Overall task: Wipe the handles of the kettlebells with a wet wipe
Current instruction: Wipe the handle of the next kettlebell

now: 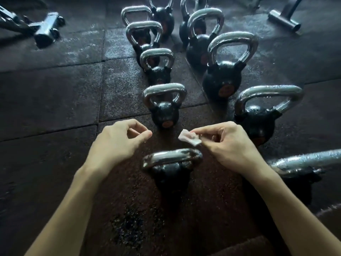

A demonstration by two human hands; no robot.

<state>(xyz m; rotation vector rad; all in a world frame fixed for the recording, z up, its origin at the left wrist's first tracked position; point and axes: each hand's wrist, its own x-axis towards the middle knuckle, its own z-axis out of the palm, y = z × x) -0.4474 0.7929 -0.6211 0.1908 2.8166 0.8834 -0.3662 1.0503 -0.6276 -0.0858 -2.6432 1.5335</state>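
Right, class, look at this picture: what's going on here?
A person is set to wipe kettlebells on a rubber floor. The right hand pinches a small crumpled wipe. The left hand holds nothing, its fingers loosely curled. Both hover just above the handle of the nearest kettlebell, and neither touches it. More kettlebells stand in two rows beyond.

near-right kettlebell [304, 162]: cut by edge | far kettlebell [162, 17]: handle cropped | wet wipe [188, 138]: partly hidden
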